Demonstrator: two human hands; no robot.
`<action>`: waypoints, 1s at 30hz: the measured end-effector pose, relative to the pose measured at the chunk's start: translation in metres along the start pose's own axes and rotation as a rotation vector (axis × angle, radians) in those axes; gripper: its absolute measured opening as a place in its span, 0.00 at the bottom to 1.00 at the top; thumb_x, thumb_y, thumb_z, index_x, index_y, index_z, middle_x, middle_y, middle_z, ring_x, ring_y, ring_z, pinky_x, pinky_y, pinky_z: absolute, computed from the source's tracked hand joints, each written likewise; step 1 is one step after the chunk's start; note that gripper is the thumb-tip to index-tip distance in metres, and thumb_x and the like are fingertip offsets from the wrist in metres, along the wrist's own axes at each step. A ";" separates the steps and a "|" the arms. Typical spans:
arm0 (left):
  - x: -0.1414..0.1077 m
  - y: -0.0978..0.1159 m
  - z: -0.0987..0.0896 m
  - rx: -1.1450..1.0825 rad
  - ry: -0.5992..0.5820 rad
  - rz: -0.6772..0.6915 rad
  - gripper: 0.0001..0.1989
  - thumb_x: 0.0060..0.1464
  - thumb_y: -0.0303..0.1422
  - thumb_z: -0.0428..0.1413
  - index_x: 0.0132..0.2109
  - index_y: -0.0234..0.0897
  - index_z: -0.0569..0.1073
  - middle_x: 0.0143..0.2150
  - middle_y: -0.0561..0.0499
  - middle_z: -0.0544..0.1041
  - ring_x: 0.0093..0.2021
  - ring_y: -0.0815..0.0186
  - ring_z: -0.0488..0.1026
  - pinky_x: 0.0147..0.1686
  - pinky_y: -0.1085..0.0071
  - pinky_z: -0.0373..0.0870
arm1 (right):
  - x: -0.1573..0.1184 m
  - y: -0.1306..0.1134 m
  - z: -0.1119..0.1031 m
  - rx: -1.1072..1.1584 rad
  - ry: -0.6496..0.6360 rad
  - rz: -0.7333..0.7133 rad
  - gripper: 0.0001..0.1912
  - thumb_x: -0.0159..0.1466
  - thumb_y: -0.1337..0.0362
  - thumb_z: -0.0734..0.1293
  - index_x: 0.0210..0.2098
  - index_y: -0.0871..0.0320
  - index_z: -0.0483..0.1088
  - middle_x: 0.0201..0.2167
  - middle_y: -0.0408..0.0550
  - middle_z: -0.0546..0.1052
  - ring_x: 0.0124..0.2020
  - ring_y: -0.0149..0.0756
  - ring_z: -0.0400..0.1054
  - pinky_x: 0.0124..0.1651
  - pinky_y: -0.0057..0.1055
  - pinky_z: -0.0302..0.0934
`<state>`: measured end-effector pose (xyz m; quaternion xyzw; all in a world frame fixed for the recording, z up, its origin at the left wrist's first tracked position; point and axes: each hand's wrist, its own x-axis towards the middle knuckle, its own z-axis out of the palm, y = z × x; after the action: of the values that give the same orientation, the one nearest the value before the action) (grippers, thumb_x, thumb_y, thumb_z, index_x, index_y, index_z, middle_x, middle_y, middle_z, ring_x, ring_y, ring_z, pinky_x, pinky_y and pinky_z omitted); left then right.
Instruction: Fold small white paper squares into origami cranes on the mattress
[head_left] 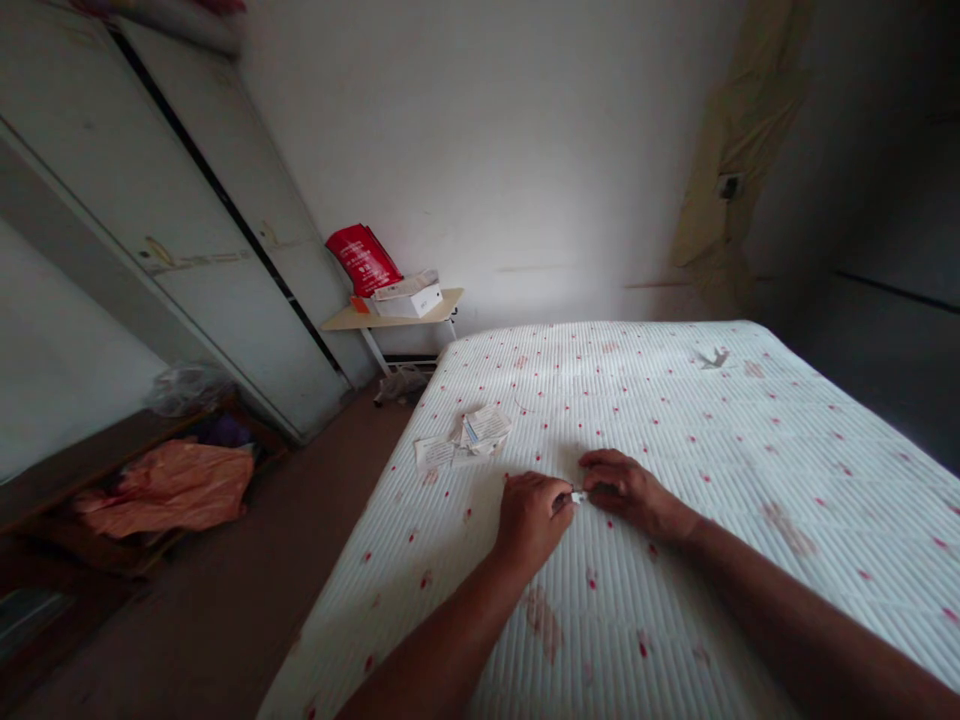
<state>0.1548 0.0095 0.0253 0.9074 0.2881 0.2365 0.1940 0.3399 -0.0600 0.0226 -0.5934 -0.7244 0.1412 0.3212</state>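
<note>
Over the bed, my left hand [529, 512] is closed, its thumb and forefinger pinching a small white folded piece of paper [578, 497]. My right hand [624, 488] meets the other end of that piece, thumb and curled fingers pressed at it, one finger raised above. Most of the piece is covered by the fingers. Beyond my left hand lies a loose pile of printed paper sheets [486, 428], with another sheet [433, 455] sticking out to its left. Farther off on the right, a folded paper shape [714, 358] like a bird rests on the bed.
A quilted white bedcover [720, 620] with red dots spreads under both hands. By the wall, a small table [390, 320] bears a red bag [363, 259] and a white box [409, 297]. Cabinets [187, 220] and a low shelf with orange cloth [169, 487] stand at left.
</note>
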 end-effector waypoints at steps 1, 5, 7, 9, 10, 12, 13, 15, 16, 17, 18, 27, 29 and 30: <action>0.001 0.003 0.003 0.021 0.011 -0.022 0.04 0.47 0.28 0.57 0.33 0.40 0.76 0.32 0.52 0.78 0.36 0.64 0.71 0.41 0.67 0.61 | 0.000 0.001 0.000 0.001 0.004 -0.006 0.05 0.58 0.68 0.63 0.31 0.56 0.72 0.46 0.52 0.71 0.46 0.40 0.67 0.49 0.37 0.62; 0.003 0.009 0.011 0.073 0.058 -0.075 0.03 0.46 0.26 0.57 0.28 0.38 0.74 0.29 0.52 0.77 0.35 0.64 0.70 0.39 0.67 0.60 | -0.001 0.007 0.001 0.019 0.007 -0.031 0.06 0.59 0.68 0.63 0.32 0.55 0.72 0.46 0.51 0.71 0.46 0.38 0.67 0.48 0.36 0.62; 0.002 0.009 0.012 0.041 0.075 -0.070 0.05 0.45 0.24 0.56 0.27 0.38 0.73 0.30 0.53 0.76 0.35 0.66 0.70 0.40 0.67 0.59 | -0.001 0.008 0.001 0.033 0.005 -0.035 0.06 0.58 0.70 0.64 0.32 0.55 0.72 0.45 0.51 0.70 0.46 0.38 0.66 0.48 0.35 0.62; 0.000 0.009 0.011 0.002 0.095 -0.057 0.06 0.45 0.23 0.55 0.26 0.38 0.73 0.30 0.54 0.77 0.35 0.67 0.70 0.42 0.66 0.59 | -0.001 0.008 0.000 0.049 -0.002 -0.028 0.07 0.57 0.71 0.64 0.32 0.56 0.72 0.45 0.51 0.70 0.45 0.37 0.67 0.47 0.34 0.62; 0.000 0.008 0.010 -0.008 0.101 -0.050 0.07 0.46 0.23 0.55 0.26 0.38 0.72 0.31 0.55 0.77 0.36 0.67 0.70 0.44 0.66 0.58 | -0.001 0.007 0.000 0.054 -0.007 -0.025 0.07 0.56 0.72 0.64 0.32 0.56 0.72 0.45 0.51 0.70 0.45 0.36 0.67 0.46 0.33 0.63; -0.002 0.010 0.009 -0.001 0.101 -0.038 0.07 0.47 0.23 0.54 0.25 0.38 0.72 0.31 0.54 0.76 0.37 0.67 0.70 0.47 0.63 0.57 | -0.001 0.006 -0.001 0.054 -0.021 -0.026 0.08 0.56 0.73 0.63 0.33 0.56 0.71 0.46 0.51 0.70 0.44 0.35 0.67 0.45 0.31 0.63; -0.002 0.011 0.008 0.014 0.096 -0.035 0.07 0.47 0.24 0.54 0.25 0.39 0.72 0.31 0.54 0.76 0.38 0.66 0.70 0.48 0.62 0.56 | -0.001 0.006 -0.002 0.047 -0.025 -0.030 0.09 0.56 0.73 0.63 0.33 0.56 0.71 0.46 0.51 0.70 0.44 0.35 0.67 0.45 0.31 0.63; -0.003 0.014 0.007 0.048 0.083 -0.036 0.05 0.46 0.25 0.55 0.28 0.39 0.72 0.32 0.53 0.76 0.39 0.64 0.69 0.50 0.59 0.54 | 0.000 0.005 -0.002 0.028 -0.025 -0.042 0.08 0.55 0.73 0.63 0.33 0.57 0.71 0.46 0.51 0.70 0.45 0.36 0.67 0.46 0.32 0.62; -0.003 0.016 0.007 0.065 0.080 -0.042 0.04 0.45 0.26 0.55 0.29 0.39 0.73 0.33 0.53 0.76 0.40 0.63 0.69 0.51 0.57 0.53 | 0.000 0.006 -0.003 0.021 -0.028 -0.050 0.08 0.55 0.73 0.64 0.33 0.57 0.71 0.46 0.51 0.70 0.45 0.36 0.66 0.47 0.33 0.62; -0.003 0.018 0.007 0.080 0.078 -0.047 0.04 0.45 0.27 0.56 0.30 0.39 0.73 0.33 0.52 0.76 0.40 0.62 0.69 0.52 0.56 0.52 | 0.001 0.006 -0.003 0.016 -0.036 -0.057 0.07 0.55 0.72 0.64 0.33 0.57 0.71 0.45 0.51 0.70 0.45 0.37 0.66 0.47 0.33 0.61; -0.003 0.020 0.007 0.094 0.072 -0.049 0.04 0.45 0.28 0.56 0.32 0.40 0.73 0.34 0.52 0.76 0.41 0.62 0.69 0.52 0.54 0.51 | 0.002 0.006 -0.003 0.013 -0.042 -0.064 0.07 0.55 0.72 0.65 0.33 0.57 0.71 0.45 0.51 0.70 0.45 0.37 0.66 0.48 0.33 0.61; -0.002 0.020 0.007 0.114 0.027 -0.079 0.07 0.50 0.26 0.53 0.28 0.41 0.73 0.33 0.54 0.75 0.40 0.65 0.69 0.54 0.53 0.48 | 0.005 0.012 -0.007 0.017 -0.073 -0.134 0.05 0.58 0.71 0.63 0.30 0.57 0.70 0.43 0.51 0.70 0.43 0.35 0.66 0.46 0.32 0.62; -0.002 0.019 0.007 0.088 0.023 -0.087 0.07 0.50 0.25 0.53 0.28 0.41 0.73 0.33 0.54 0.75 0.40 0.65 0.69 0.54 0.54 0.49 | 0.004 0.013 -0.008 0.005 -0.073 -0.157 0.05 0.59 0.71 0.63 0.31 0.57 0.70 0.43 0.51 0.70 0.44 0.35 0.66 0.46 0.33 0.61; -0.002 0.019 0.006 0.077 0.021 -0.090 0.07 0.50 0.25 0.54 0.28 0.41 0.74 0.34 0.54 0.76 0.40 0.65 0.69 0.54 0.55 0.50 | 0.004 0.014 -0.008 -0.003 -0.072 -0.170 0.05 0.59 0.71 0.62 0.31 0.57 0.70 0.43 0.51 0.70 0.44 0.35 0.66 0.46 0.33 0.61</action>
<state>0.1647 -0.0073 0.0285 0.8979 0.3394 0.2259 0.1661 0.3550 -0.0539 0.0218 -0.5249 -0.7834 0.1338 0.3048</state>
